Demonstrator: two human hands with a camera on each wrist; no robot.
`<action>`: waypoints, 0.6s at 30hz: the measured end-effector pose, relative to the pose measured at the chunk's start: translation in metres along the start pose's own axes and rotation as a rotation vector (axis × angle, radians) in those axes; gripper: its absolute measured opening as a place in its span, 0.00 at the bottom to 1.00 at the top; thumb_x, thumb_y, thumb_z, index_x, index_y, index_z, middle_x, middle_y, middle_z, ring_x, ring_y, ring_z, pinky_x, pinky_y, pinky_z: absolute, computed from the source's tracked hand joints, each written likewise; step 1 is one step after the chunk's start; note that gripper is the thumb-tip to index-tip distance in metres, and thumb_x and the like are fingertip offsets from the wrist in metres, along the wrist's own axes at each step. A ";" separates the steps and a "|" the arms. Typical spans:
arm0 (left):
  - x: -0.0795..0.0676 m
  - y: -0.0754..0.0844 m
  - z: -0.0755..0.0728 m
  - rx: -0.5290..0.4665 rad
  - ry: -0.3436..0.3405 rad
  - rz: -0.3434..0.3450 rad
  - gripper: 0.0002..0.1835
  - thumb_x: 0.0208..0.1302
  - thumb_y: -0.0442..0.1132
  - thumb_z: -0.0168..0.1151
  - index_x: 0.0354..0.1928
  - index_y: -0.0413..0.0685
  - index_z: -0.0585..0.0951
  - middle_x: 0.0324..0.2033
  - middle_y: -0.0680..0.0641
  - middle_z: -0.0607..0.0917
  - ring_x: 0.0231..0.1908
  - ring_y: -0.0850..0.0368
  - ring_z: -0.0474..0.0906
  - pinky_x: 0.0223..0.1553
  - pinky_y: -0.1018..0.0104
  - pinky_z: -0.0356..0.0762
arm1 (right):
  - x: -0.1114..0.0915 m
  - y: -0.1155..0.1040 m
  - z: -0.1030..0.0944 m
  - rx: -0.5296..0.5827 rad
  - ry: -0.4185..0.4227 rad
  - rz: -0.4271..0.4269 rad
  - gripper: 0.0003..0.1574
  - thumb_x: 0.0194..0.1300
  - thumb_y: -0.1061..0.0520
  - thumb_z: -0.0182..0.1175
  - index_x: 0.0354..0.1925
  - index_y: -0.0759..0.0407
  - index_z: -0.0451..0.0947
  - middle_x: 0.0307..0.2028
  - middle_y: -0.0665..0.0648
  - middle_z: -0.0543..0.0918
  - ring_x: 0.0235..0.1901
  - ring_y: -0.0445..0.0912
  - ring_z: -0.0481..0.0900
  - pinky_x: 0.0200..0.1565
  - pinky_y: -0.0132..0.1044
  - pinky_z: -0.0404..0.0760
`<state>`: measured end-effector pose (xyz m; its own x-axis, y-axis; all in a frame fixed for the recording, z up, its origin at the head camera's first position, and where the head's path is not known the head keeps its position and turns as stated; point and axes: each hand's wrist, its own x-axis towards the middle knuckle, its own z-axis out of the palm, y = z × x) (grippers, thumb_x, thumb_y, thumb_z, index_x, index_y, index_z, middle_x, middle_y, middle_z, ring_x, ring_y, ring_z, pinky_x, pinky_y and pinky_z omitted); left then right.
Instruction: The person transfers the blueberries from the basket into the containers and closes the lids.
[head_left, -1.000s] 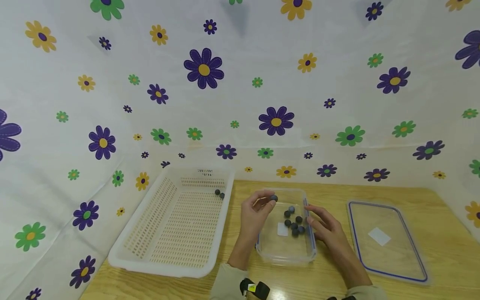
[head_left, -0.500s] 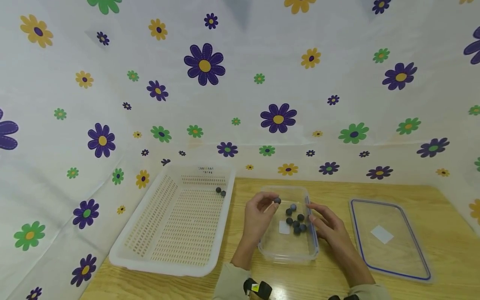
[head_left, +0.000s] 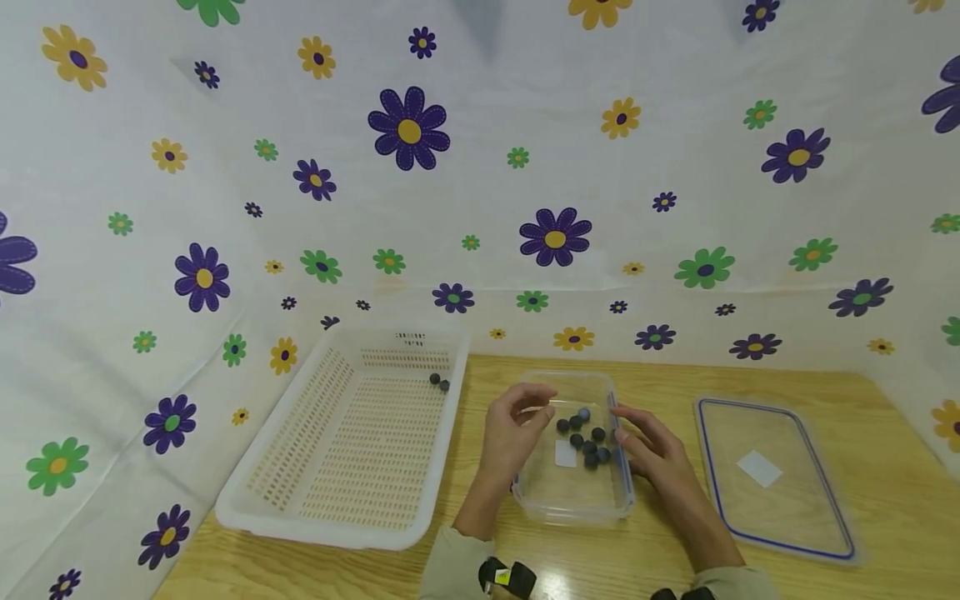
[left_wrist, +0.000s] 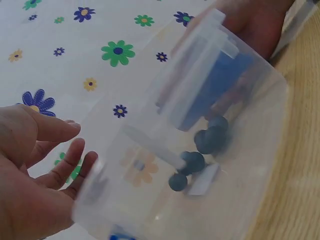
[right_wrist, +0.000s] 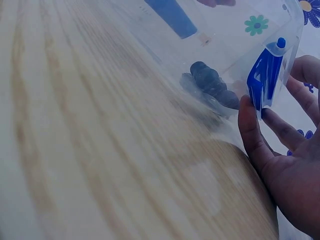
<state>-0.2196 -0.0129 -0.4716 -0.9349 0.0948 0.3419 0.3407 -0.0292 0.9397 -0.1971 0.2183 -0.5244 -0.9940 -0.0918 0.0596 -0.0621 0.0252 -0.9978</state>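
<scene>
The clear plastic container (head_left: 573, 510) stands on the table with several blueberries (head_left: 590, 447) on its floor, close to its right wall. My left hand (head_left: 504, 437) hovers over the container's left edge, thumb and fingers apart and holding nothing. One blueberry (head_left: 562, 426) lies just right of its fingertips. My right hand (head_left: 663, 468) steadies the container's right side. In the right wrist view its thumb and finger sit around the lower end of the blue clip (right_wrist: 265, 80), against the wall.
At the left stands a white perforated basket (head_left: 431, 500) with two blueberries (head_left: 439, 382) near its back right corner. The container's blue-edged lid (head_left: 810, 508) lies flat at the right. A flower-print sheet (head_left: 480, 192) hangs behind the wooden table (head_left: 660, 567).
The blueberry between my left thumb and finger has been let go and now lies in the container. My left fingers have parted. My right hand has stayed at the container's side.
</scene>
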 end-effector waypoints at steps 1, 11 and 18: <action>-0.001 0.004 -0.001 0.014 -0.006 -0.011 0.11 0.66 0.22 0.64 0.48 0.33 0.84 0.47 0.34 0.85 0.52 0.31 0.80 0.53 0.57 0.83 | 0.000 0.000 0.000 0.000 -0.002 0.000 0.30 0.80 0.50 0.55 0.72 0.62 0.66 0.77 0.62 0.58 0.71 0.64 0.62 0.51 0.38 0.84; -0.006 0.051 -0.019 0.208 -0.127 -0.030 0.10 0.69 0.31 0.65 0.51 0.42 0.85 0.49 0.44 0.87 0.50 0.49 0.82 0.48 0.62 0.82 | -0.002 -0.001 0.000 -0.002 -0.017 -0.006 0.31 0.80 0.49 0.54 0.73 0.61 0.65 0.78 0.62 0.57 0.71 0.64 0.61 0.51 0.37 0.83; 0.000 0.085 -0.049 0.204 -0.119 -0.026 0.10 0.72 0.31 0.63 0.52 0.41 0.84 0.52 0.44 0.85 0.53 0.48 0.81 0.51 0.59 0.81 | -0.003 -0.001 0.001 -0.005 -0.021 -0.006 0.32 0.80 0.48 0.54 0.73 0.62 0.65 0.78 0.63 0.55 0.71 0.64 0.61 0.51 0.36 0.83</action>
<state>-0.1952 -0.0642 -0.3912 -0.9295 0.2102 0.3030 0.3408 0.1756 0.9236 -0.1943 0.2174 -0.5232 -0.9914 -0.1133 0.0650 -0.0688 0.0296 -0.9972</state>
